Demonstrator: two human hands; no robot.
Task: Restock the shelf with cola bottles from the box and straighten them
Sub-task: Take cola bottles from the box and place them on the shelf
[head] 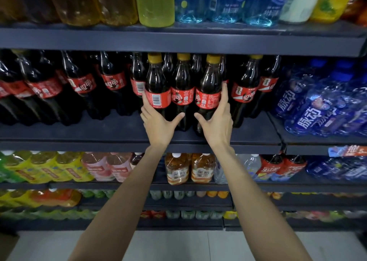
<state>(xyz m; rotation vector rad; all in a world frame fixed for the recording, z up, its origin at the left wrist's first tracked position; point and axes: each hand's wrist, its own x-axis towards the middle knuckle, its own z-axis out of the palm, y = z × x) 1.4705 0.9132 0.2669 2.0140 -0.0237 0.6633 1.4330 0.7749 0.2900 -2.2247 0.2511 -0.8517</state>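
Head view shows both my hands on a front cluster of three cola bottles standing on the middle shelf, ahead of the rows already stocked behind them. My left hand cups the left bottle; its fingers lie up the outer side by the red label and the thumb reaches across toward the centre bottle. My right hand mirrors it on the right bottle, fingers extended up its far side, thumb spread inward. Neither hand closes round a bottle: the fingers are straight and pressing, squeezing the three together from both sides.

Findings on risk:
- The centre bottle is held only by its neighbours. I judge it could slip forward or tip if my side pressure eases unevenly.
- The three stand near the shelf's front edge. A push that catches the rows behind could rock them back toward me and off the lip.
- The right bottle leans slightly and touches the neighbouring cola bottle; sliding it could drag that one askew.
- Labels face different ways, one showing its barcode, so straightening is not finished.

The box is not in view.
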